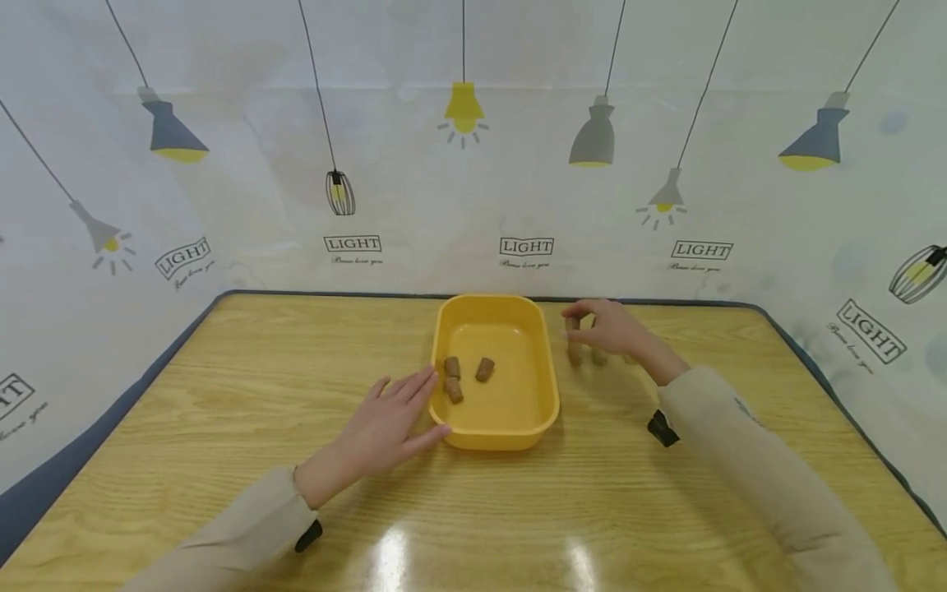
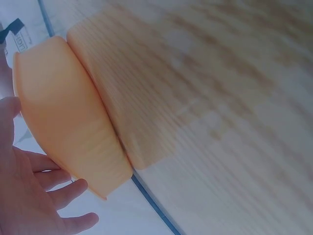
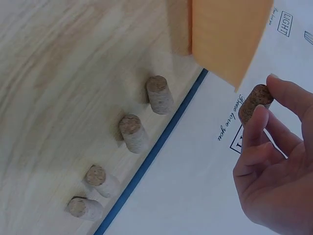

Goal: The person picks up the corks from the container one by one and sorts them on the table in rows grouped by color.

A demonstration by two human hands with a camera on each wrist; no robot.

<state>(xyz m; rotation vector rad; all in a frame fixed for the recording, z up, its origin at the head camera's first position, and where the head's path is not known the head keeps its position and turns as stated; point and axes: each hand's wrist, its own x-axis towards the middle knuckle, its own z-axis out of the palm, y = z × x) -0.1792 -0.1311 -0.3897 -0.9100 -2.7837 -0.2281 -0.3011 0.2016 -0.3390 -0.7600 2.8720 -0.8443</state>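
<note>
My right hand pinches a cork between thumb and fingertips, raised just right of a yellow plastic basin. In the right wrist view the held cork is tilted, with speckled brown sides. My left hand lies against the basin's near left side, fingers spread and fairly straight, fingertips at the rim. Inside the basin, 3 brown corks lie on the floor: one near the middle and two by the left wall.
Several corks stand on end in a row on the table right of the basin, among them a nearer one and a farther one. Behind the wooden table rises a lamp-printed wall covering.
</note>
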